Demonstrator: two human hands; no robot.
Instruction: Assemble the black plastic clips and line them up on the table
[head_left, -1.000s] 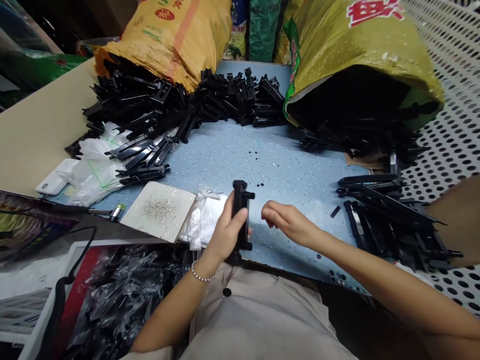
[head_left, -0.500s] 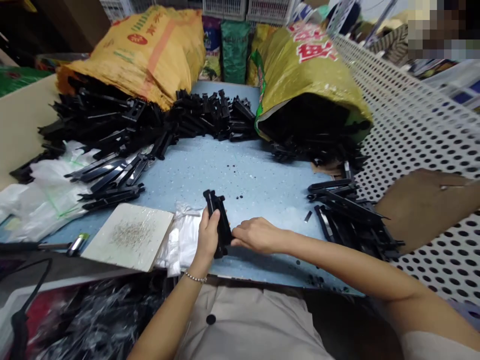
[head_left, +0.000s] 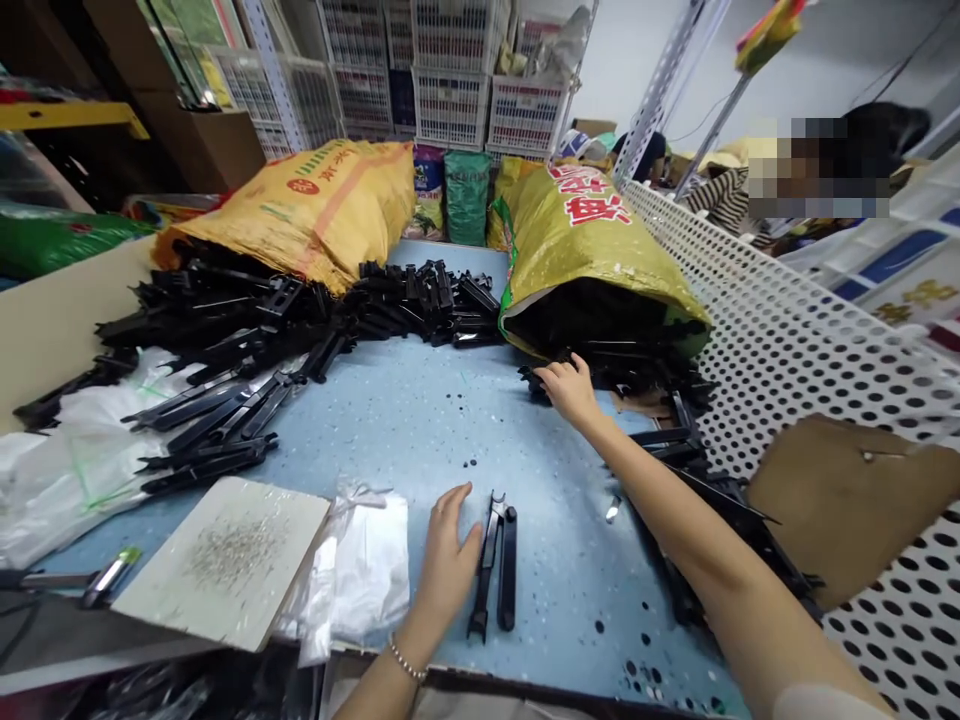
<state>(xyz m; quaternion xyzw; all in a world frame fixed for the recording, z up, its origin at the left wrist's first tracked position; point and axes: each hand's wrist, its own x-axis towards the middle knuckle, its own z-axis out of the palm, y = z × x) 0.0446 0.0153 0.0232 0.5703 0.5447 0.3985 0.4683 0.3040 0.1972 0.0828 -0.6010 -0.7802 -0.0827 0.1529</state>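
Note:
My left hand (head_left: 446, 560) rests on the blue tabletop, its fingers and thumb apart and holding nothing. Just right of it lie a long black plastic piece with forked ends (head_left: 487, 570) and a smooth black plastic strip (head_left: 508, 572), which lean together near their far ends. My right hand (head_left: 570, 390) reaches forward to the black plastic pieces (head_left: 534, 380) at the mouth of the yellow-green sack (head_left: 592, 260). Its fingers are bent and apart over the pile's near edge. Whether the fingertips touch a piece is hard to make out.
An orange sack (head_left: 300, 210) spills more black pieces (head_left: 217, 320) at the left. White plastic bags (head_left: 367, 560) lie beside a square board (head_left: 225, 560) with small specks on it. A white perforated panel (head_left: 772, 330) borders the right side. Another person (head_left: 810, 170) is beyond it.
My left hand has let go of the black plastic assembly, and two black pieces now lie beside it. My right hand has moved forward to the right-hand sack. The view has tilted up.

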